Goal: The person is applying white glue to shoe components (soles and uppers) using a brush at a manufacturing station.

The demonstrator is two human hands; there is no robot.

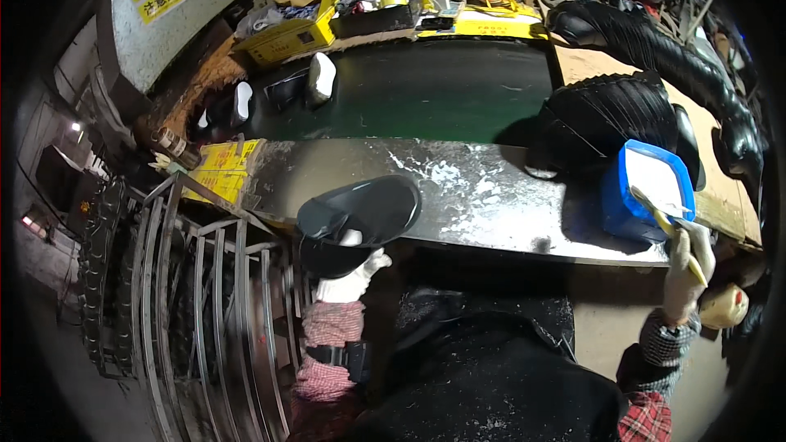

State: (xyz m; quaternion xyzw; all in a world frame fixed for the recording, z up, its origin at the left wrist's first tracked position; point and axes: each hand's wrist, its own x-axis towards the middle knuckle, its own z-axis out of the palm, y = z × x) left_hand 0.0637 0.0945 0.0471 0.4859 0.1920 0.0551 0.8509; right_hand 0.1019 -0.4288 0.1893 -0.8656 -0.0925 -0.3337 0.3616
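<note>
My gloved left hand (354,280) grips a black shoe upper (372,206), holding it at the bench's front edge with its opening facing up; a white gloved fingertip shows inside. At the right, my gloved right hand (686,274) is closed round the pale yellow handle of a brush (661,218). The brush slants down into a blue tub (624,211) of white, glue-like paste (652,180). Behind the tub lies a fanned stack of black shoe uppers (602,119).
White smears cover the metal bench top (491,221). Beyond it runs a dark green conveyor belt (458,86) carrying several shoes (322,80) with white soles. A metal rack (201,303) stands at the left. Black pieces (679,57) line the right. Yellow boxes (286,41) sit at the back.
</note>
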